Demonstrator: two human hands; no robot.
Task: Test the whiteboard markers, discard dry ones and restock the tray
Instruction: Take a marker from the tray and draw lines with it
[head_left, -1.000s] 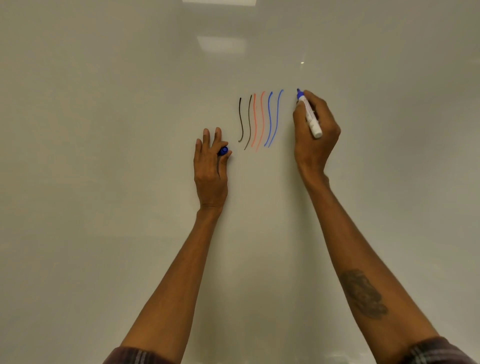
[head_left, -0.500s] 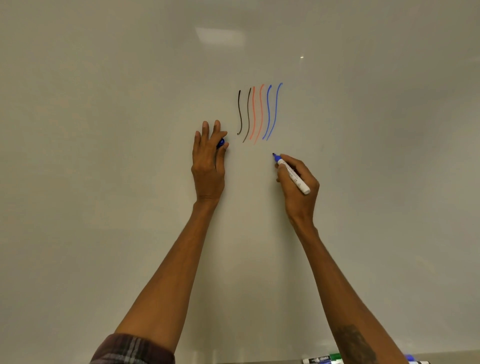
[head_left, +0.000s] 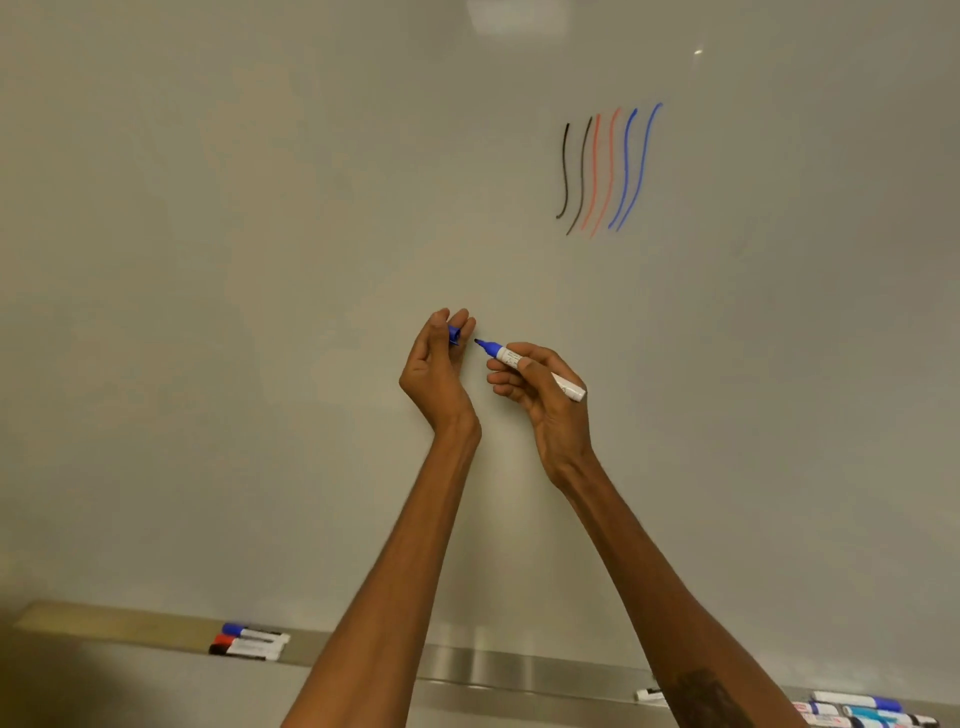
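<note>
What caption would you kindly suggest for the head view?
Right hand points uncapped blue marker toward cap pinched in left hand.

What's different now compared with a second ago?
The right hand brought the blue marker down from beside the strokes and left toward the left hand, which no longer lies flat on the whiteboard and holds the blue cap facing the tip. Both grips held; the six strokes are unchanged, with no new line.

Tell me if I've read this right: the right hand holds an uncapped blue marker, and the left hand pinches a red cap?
Not quite. The head view shows that the cap in the left hand is blue, not red. The rest stands: the right hand holds an uncapped blue marker.
</note>
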